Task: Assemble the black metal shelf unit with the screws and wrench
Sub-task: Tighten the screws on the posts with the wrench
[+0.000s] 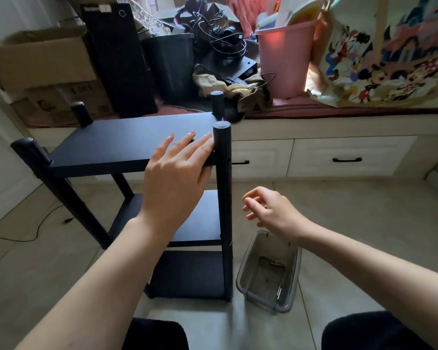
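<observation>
The black metal shelf unit (106,145) stands upright on the floor with three shelves and round posts at its corners. My left hand (177,170) lies flat on the top shelf at its near right corner, fingers straight, fingertips against the near right post (223,188). My right hand (268,210) hovers to the right of that post, fingers loosely curled; whether it pinches a small part I cannot tell. A clear plastic bin (268,271) on the floor under my right hand holds a few small metal parts (276,263).
A window bench behind the shelf carries cardboard boxes (43,69), a black tower case (119,59), tangled cables (223,36), a pink bucket (286,61) and a cartoon-print bag (390,51). White drawers (339,157) sit below. A cable (36,231) runs over the floor at left. My knees are at the bottom edge.
</observation>
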`<act>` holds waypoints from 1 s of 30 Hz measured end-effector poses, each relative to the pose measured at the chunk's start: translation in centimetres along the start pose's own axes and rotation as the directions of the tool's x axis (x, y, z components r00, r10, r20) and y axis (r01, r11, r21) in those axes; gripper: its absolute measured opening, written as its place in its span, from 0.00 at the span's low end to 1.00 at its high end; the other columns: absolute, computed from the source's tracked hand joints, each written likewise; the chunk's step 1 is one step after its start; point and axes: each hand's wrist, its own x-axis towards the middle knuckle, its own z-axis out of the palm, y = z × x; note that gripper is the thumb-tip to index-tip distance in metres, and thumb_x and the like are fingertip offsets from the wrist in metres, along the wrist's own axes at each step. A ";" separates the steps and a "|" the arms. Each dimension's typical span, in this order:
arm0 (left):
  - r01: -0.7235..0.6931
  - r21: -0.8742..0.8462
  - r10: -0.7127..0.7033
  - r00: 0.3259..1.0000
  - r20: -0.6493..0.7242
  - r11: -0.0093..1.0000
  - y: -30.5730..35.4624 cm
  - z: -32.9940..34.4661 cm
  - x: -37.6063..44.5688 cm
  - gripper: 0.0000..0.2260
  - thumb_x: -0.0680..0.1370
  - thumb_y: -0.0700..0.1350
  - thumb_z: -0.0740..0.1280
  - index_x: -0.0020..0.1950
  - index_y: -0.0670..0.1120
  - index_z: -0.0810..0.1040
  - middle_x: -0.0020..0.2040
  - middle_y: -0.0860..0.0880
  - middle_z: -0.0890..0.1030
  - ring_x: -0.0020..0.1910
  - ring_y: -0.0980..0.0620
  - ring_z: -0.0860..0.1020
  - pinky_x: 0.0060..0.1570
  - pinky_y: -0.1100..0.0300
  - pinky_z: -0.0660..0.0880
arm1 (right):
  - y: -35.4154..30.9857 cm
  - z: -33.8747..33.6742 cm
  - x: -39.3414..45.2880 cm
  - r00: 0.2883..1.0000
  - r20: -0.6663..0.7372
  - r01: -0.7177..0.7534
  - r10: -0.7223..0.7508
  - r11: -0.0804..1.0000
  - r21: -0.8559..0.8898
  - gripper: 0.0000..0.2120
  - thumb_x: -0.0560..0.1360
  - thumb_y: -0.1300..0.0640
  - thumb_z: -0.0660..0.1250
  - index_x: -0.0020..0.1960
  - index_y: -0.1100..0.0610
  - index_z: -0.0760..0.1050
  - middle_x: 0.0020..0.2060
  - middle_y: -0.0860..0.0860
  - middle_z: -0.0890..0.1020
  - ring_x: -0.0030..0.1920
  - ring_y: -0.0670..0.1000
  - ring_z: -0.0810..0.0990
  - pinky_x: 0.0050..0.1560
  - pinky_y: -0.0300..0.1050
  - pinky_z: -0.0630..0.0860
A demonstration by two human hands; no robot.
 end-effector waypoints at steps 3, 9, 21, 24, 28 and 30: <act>0.039 -0.032 -0.039 0.999 -0.005 0.999 0.4 0.3 -0.1 0.16 0.78 0.42 0.70 0.65 0.41 0.81 0.61 0.43 0.83 0.63 0.41 0.80 0.68 0.39 0.70 | 4.2 1.1 0.6 0.982 0.125 -0.104 0.143 0.956 -0.275 0.05 0.81 0.55 0.62 0.52 0.53 0.77 0.50 0.51 0.84 0.51 0.51 0.82 0.49 0.40 0.74; 0.048 -0.051 -0.050 0.998 -0.037 0.998 0.4 0.7 -0.1 0.14 0.78 0.41 0.71 0.64 0.41 0.81 0.61 0.44 0.83 0.63 0.42 0.80 0.68 0.42 0.70 | 13.5 6.6 0.3 0.837 0.278 -0.248 0.470 0.781 -0.573 0.16 0.80 0.54 0.63 0.64 0.62 0.75 0.63 0.58 0.79 0.64 0.56 0.77 0.61 0.44 0.72; 0.006 -0.092 -0.011 0.998 -0.064 0.996 -0.1 0.3 -0.3 0.11 0.81 0.44 0.69 0.62 0.43 0.82 0.60 0.48 0.84 0.62 0.45 0.81 0.64 0.49 0.70 | 20.0 13.1 -3.3 0.788 0.373 -0.160 0.490 0.748 -0.644 0.14 0.80 0.54 0.64 0.61 0.60 0.70 0.63 0.60 0.75 0.63 0.60 0.74 0.58 0.47 0.71; -0.014 -0.091 0.008 0.998 -0.067 0.996 -0.2 0.2 -0.5 0.11 0.81 0.43 0.70 0.62 0.42 0.82 0.60 0.47 0.83 0.62 0.44 0.81 0.64 0.47 0.71 | 20.7 13.2 -4.0 0.782 0.376 -0.125 0.497 0.715 -0.688 0.05 0.79 0.60 0.61 0.55 0.57 0.68 0.62 0.61 0.75 0.62 0.61 0.75 0.56 0.49 0.72; -0.030 -0.089 0.023 0.997 -0.079 0.996 -0.2 0.0 -0.7 0.11 0.80 0.42 0.71 0.62 0.42 0.82 0.60 0.47 0.83 0.62 0.44 0.81 0.64 0.46 0.73 | 21.0 12.8 -4.4 0.681 0.471 -0.101 0.561 0.709 -0.698 0.13 0.77 0.60 0.67 0.60 0.62 0.73 0.62 0.61 0.77 0.62 0.60 0.77 0.56 0.48 0.74; -0.046 -0.094 0.039 0.996 -0.082 0.994 -0.3 -0.1 -0.7 0.11 0.80 0.41 0.71 0.62 0.42 0.82 0.60 0.46 0.83 0.62 0.44 0.81 0.63 0.46 0.74 | 20.8 12.4 -4.5 0.628 0.524 -0.102 0.575 0.729 -0.677 0.17 0.74 0.59 0.72 0.61 0.62 0.76 0.61 0.60 0.79 0.61 0.59 0.78 0.56 0.48 0.75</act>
